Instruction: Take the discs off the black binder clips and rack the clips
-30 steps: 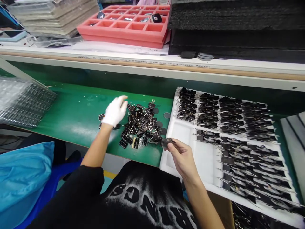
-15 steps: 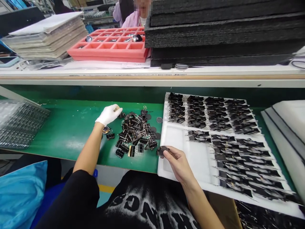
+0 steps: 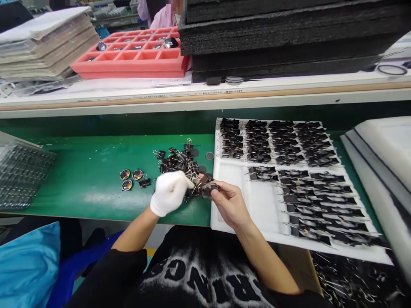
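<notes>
My left hand (image 3: pixel 170 192), in a white glove, pinches a black binder clip (image 3: pixel 199 185) by its wire handles. That clip meets the edge of a dark round piece (image 3: pixel 208 189), which my bare right hand (image 3: pixel 231 203) grips between thumb and fingers. Behind and under the gloved hand lies a pile of black binder clips (image 3: pixel 175 160). Three round pieces with orange marks (image 3: pixel 137 174) rest on the green table to the left, beside a single clip (image 3: pixel 144 182). Flat dark discs (image 3: pixel 209 155) lie right of the pile.
A white foam tray (image 3: pixel 263 214) holds rows of clipped pieces at the right. Clear stacked trays (image 3: pixel 25 171) stand at the left. Above, the shelf (image 3: pixel 128 96) bears a red compartment tray (image 3: pixel 128 66) and black foam (image 3: pixel 289 47). A person in pink (image 3: pixel 163 17) is beyond.
My left hand has moved right and toward me, from the pile's far left side to the piece in my right hand, and now has a clip. The camera view has shifted slightly.
</notes>
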The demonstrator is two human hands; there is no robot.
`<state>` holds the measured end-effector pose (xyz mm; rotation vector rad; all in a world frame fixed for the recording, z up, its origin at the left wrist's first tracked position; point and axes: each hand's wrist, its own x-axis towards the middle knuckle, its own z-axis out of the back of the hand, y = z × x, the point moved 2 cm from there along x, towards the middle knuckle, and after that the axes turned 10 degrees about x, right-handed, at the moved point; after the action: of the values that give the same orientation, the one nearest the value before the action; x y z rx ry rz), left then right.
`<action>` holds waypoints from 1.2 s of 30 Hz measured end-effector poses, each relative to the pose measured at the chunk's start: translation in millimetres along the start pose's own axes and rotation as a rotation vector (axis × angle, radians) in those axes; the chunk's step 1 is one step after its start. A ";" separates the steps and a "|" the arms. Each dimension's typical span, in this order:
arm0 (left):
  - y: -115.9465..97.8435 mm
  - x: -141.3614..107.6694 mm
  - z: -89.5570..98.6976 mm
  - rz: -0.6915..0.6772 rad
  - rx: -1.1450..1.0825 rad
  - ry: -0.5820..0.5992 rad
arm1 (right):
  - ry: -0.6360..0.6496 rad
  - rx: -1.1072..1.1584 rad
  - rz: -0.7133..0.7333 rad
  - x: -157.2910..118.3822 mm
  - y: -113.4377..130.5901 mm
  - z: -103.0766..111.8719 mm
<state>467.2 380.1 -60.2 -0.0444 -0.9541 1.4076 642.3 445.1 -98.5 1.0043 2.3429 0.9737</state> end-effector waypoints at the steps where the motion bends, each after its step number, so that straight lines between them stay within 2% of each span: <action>1: 3.2 3.5 1.9 -0.008 -0.001 0.047 | 0.010 -0.038 0.014 -2.3 4.3 5.0; 3: 6.8 12.7 3.0 0.012 0.055 0.223 | 0.043 -0.125 0.030 -6.5 13.1 13.3; 5: 3.2 21.2 -0.4 0.035 0.135 0.452 | 0.082 -0.205 0.039 -9.3 21.2 17.8; 6: -0.8 24.8 -2.5 0.047 0.166 0.526 | 0.096 -0.233 0.041 -10.2 24.6 18.9; 9: -14.1 31.6 -8.4 0.043 0.186 0.601 | 0.096 -0.258 0.018 -12.3 31.5 20.9; 13: -17.4 30.8 -12.0 0.037 0.130 0.609 | 0.050 -0.227 0.024 -14.8 33.2 23.7; 17: -12.4 24.6 -15.6 0.165 0.034 0.566 | -0.217 0.032 0.125 -11.7 26.2 23.9; 20: -16.2 19.9 -22.6 0.198 -0.030 0.530 | -0.340 0.196 0.084 -5.9 15.2 18.0; 26: -23.0 8.4 -41.6 0.260 -0.087 0.431 | -0.403 0.301 0.037 -3.8 0.5 6.9; 29: -24.7 2.1 -45.8 0.276 -0.077 0.433 | -0.401 0.291 0.031 -5.9 -3.6 6.4; 31: -24.2 1.7 -41.2 0.240 -0.080 0.499 | -0.411 0.294 0.038 -7.0 -4.6 8.1; 33: -15.5 7.8 -27.7 0.194 -0.085 0.537 | -0.432 0.309 0.072 -8.3 -3.2 10.8; 35: 9.5 21.7 -5.0 0.251 0.025 0.431 | -0.449 0.325 0.112 -10.0 0.1 13.4; 36: 28.7 30.4 8.8 0.343 0.147 0.325 | -0.455 0.332 0.126 -11.0 1.9 14.4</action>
<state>435.1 407.7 -54.2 -0.3300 -0.5877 1.7187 658.9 444.2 -105.7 1.3489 2.1042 0.3414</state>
